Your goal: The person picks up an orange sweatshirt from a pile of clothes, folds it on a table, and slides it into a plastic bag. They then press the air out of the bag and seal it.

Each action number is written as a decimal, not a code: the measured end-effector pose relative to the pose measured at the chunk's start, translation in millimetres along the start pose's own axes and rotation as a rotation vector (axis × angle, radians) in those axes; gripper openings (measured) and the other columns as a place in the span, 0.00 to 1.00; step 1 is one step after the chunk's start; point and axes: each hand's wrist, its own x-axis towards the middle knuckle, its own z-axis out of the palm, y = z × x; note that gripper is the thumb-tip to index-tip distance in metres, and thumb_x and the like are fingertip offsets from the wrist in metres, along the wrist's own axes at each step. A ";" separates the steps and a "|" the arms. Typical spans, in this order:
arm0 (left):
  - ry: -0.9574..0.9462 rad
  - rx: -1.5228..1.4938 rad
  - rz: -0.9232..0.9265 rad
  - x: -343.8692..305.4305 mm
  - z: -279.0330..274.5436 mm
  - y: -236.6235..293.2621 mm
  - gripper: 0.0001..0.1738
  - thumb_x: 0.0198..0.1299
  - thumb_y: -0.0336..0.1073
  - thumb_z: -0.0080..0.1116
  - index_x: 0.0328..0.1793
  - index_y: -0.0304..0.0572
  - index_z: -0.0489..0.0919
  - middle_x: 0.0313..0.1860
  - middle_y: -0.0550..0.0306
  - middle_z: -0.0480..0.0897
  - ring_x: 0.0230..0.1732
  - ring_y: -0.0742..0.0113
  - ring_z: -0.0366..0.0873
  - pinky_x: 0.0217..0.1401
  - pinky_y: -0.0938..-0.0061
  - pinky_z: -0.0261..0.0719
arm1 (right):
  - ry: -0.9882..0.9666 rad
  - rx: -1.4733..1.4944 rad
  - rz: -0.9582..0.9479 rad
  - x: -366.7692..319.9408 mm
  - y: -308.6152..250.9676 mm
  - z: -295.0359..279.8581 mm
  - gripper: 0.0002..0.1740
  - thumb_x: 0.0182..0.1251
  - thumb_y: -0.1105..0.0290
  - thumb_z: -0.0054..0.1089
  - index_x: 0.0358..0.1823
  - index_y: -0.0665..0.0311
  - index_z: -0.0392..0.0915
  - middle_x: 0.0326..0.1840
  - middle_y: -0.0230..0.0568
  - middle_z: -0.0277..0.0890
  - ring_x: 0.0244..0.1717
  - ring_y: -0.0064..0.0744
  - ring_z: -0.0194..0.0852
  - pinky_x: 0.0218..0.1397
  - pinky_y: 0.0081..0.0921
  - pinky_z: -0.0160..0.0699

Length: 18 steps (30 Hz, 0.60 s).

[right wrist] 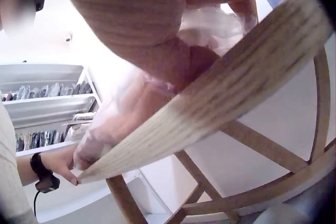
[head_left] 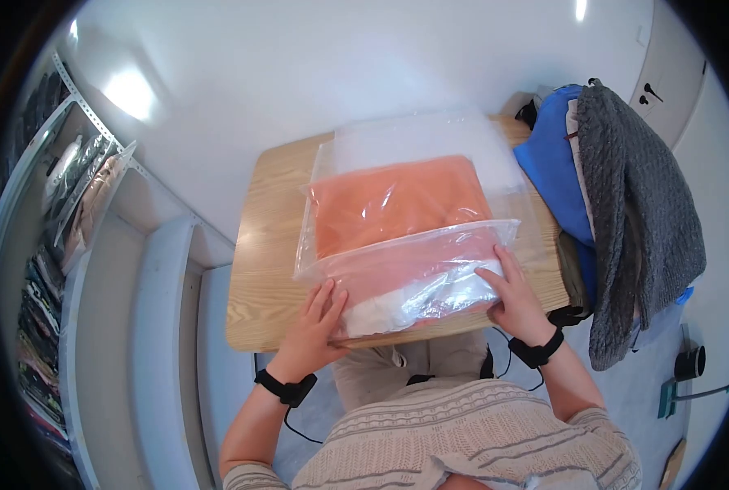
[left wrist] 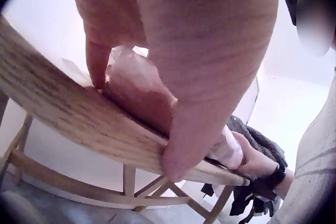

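Observation:
An orange folded garment (head_left: 397, 196) lies inside a clear plastic bag (head_left: 305, 245) on the wooden table. The near part of the bag bears a pale seal strip and looks pinker, with a whitish, shiny patch at its front edge. My left hand (head_left: 309, 327) rests at the bag's near left corner, its fingers on the plastic and its thumb by the table edge in the left wrist view. At the near right side, my right hand (head_left: 518, 298) lies with spread fingers on the bag. The garment's underside is hidden.
Another clear plastic bag (head_left: 430, 135) lies flat beneath, toward the back of the table (head_left: 258, 237). Grey and blue clothes (head_left: 642, 212) hang at the right. Shelving (head_left: 107, 327) with several packed garments stands at the left. A white wall rises behind the table.

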 end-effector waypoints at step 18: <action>0.196 -0.045 0.028 31.7 -5.4 -22.6 0.43 0.46 0.30 0.68 0.71 0.37 0.64 0.64 0.37 0.70 0.63 0.39 0.70 0.63 0.57 0.72 | 0.194 0.192 0.022 59.9 20.1 -23.9 0.26 0.54 0.86 0.51 0.56 0.65 0.76 0.51 0.53 0.79 0.54 0.53 0.76 0.59 0.38 0.73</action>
